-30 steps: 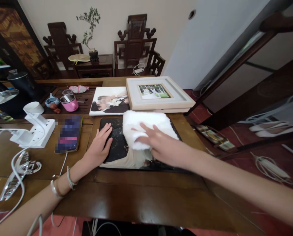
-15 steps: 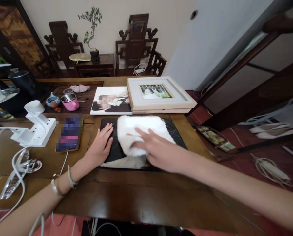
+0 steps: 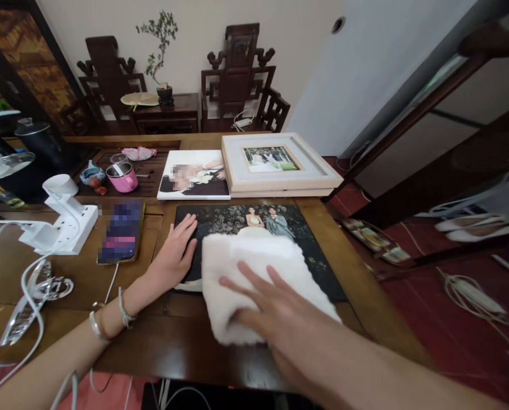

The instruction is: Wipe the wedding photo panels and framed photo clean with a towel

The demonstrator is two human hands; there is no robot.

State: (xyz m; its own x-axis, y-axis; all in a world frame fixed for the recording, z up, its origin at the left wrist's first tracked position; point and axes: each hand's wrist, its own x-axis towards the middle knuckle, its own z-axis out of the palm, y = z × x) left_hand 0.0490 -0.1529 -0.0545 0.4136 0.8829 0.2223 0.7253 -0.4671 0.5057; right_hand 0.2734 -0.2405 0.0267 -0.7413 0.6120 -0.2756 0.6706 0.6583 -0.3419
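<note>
A dark photo panel (image 3: 318, 250) with two figures in its picture lies flat on the wooden table. My left hand (image 3: 178, 246) rests flat on the panel's left edge, fingers stretched out and nothing in them. My right hand (image 3: 271, 307) presses a folded white fluffy towel (image 3: 226, 259) with spread fingers, its thumb tucked at a fold. The towel covers the lower middle of the panel and hangs over its near edge onto the table. Part of the picture is hidden beneath it.
Beyond the panel lie a white-edged photo print (image 3: 195, 191) and a cream picture frame (image 3: 280, 185). A phone (image 3: 120, 233), a white power strip (image 3: 81, 228), a clear hair claw (image 3: 30, 302) and loose cables are at left. A pink cup (image 3: 122, 177) stands on the tea tray.
My right hand has drawn the towel toward me and slightly right, uncovering the two figures at the panel's top. My left hand has stayed put.
</note>
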